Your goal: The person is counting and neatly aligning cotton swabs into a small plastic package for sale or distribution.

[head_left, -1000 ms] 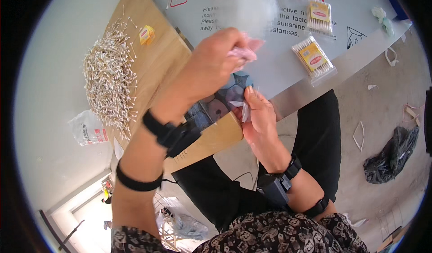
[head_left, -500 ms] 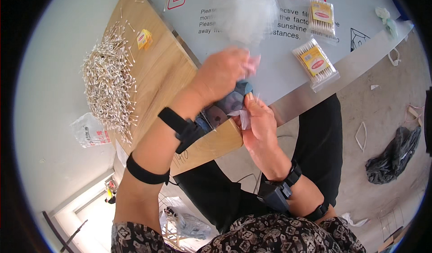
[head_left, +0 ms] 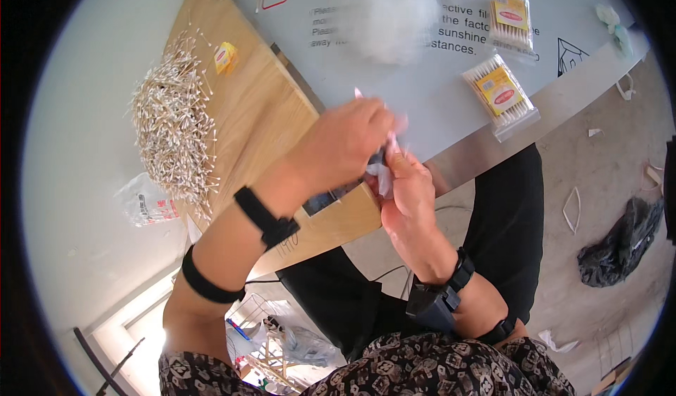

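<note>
Over the table corner, my left hand point(head_left: 345, 142) is closed, its fingers bent together and slightly blurred; pale pink bits show at its fingertips. Whatever it pinches is too small to make out. Close beside it, my right hand point(head_left: 410, 192) has thumb and fingers pressed on a thin, crumpled whitish piece of film point(head_left: 381, 179). The hands nearly touch. Beneath my left wrist, part of a dark patterned thing point(head_left: 320, 203) shows at the wooden corner. To the right lie two clear packs of cotton swabs with yellow labels, the nearer pack point(head_left: 501, 96) and the farther pack point(head_left: 511, 21).
A big heap of loose cotton swabs point(head_left: 172, 125) covers the left of the wooden tabletop point(head_left: 246, 125), with yellow labels point(head_left: 226, 58) beside it. A pile of clear bags point(head_left: 394, 19) lies on the grey metal sheet point(head_left: 422, 93). A black plastic bag point(head_left: 620, 244) is on the floor.
My left hand has come closer to my right hand, and its forearm has swung to the left. The dark patterned thing is now mostly covered. My right hand has barely moved.
</note>
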Action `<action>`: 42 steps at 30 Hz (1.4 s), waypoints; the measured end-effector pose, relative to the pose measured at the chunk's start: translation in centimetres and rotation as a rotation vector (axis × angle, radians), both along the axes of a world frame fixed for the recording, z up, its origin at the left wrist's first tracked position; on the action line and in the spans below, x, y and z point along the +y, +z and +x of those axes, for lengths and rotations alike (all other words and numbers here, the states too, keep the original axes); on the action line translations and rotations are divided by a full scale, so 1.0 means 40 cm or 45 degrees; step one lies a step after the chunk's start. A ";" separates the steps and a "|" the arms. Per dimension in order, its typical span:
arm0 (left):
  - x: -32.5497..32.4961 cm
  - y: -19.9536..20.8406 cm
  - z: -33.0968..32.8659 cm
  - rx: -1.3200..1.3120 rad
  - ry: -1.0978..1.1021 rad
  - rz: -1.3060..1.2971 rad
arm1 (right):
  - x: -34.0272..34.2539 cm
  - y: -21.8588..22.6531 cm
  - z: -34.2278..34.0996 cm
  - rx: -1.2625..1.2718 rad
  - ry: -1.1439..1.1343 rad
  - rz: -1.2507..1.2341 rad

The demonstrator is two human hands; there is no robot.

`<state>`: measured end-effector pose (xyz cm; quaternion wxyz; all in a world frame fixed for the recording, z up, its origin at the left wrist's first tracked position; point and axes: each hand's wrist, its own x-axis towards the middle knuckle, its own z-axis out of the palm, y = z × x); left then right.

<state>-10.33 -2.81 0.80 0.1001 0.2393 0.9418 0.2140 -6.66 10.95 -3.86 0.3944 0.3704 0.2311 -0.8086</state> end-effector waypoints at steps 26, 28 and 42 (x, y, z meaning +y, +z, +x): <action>-0.021 0.087 -0.053 -0.512 0.513 0.178 | 0.020 -0.036 0.002 0.096 -0.056 -0.127; -0.035 0.055 0.057 -0.135 -0.033 0.074 | 0.000 -0.010 -0.001 0.060 -0.073 -0.108; -0.037 0.016 -0.090 0.025 -0.023 0.072 | -0.005 -0.007 0.005 0.072 -0.024 -0.092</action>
